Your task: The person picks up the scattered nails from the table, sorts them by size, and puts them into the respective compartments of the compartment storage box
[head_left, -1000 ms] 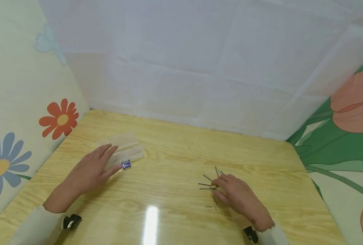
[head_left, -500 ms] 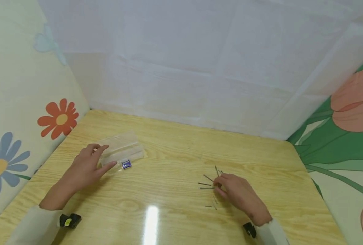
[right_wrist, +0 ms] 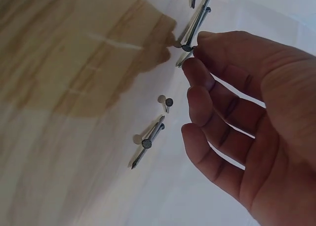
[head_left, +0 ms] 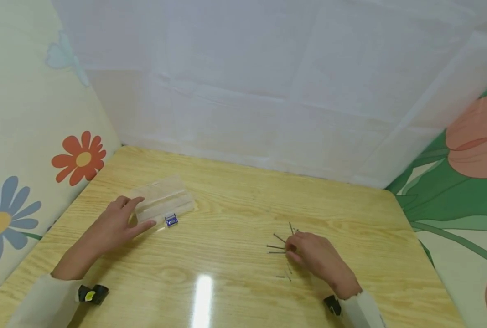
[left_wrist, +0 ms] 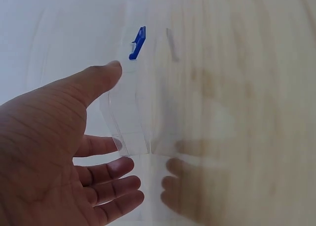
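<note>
Where the nails [head_left: 275, 247] lie: on the table [head_left: 227, 205], a group of long ones fanned out under and beside the right hand [head_left: 319, 257], with a few short ones [head_left: 280, 276] just nearer the person.
Box: clear plastic, beside the left hand [head_left: 114, 223], well apart from the nails; its blue latch [head_left: 171, 220] is on the nearer side.
Left hand: thumb and fingers spread, with part of the box between them; whether any fingertip presses the plastic, I cannot tell.
Right hand: fingers bent, thumb and forefinger brought together at the long nails; whether a nail is pinched between them, I cannot tell.
Done: the box appears to lie open, judging by its two clear panels.
Left: by all signs most of the handling; every nail that can be made out is outside the box, none clearly lifted.
Head view only: both hands at once, and the gap between box and nails.
Left wrist view: the latch jutting beyond the thumb tip, and all the fingers, partly hidden from above.
Right wrist view: nail heads and sharp points, too small to read from above.
</note>
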`<state>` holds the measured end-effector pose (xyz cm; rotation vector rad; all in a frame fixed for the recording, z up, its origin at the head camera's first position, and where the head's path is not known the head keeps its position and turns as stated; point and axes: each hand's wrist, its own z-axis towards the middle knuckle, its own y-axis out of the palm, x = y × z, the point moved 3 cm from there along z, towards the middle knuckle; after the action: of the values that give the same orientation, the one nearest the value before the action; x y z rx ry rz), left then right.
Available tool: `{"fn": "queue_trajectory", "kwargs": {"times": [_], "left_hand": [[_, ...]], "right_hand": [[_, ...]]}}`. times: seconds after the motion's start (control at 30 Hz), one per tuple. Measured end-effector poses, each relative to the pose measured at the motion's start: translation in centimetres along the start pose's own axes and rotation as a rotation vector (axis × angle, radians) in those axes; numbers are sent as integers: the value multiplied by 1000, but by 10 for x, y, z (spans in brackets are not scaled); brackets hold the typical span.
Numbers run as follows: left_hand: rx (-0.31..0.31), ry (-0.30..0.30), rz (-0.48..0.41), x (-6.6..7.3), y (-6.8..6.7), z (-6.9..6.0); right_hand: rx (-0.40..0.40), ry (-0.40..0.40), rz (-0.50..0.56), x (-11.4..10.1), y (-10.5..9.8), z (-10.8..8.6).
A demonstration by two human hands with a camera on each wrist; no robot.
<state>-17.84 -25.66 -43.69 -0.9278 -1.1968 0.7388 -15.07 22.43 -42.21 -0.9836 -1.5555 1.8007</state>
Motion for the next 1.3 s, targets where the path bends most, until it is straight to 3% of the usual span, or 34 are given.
{"fn": "queue_trajectory", "kwargs": {"times": [0.37, 0.97, 1.3], "left_hand": [[-57, -35, -20, -5, 1, 1], [-32, -15, -16, -6, 2, 1], [-14, -8, -15, -4, 5, 0]], "right_hand": [[-40, 29, 16, 4, 6, 4], [-76, 14, 72, 5, 9, 9], [-58, -43, 114, 5, 11, 7]]}}
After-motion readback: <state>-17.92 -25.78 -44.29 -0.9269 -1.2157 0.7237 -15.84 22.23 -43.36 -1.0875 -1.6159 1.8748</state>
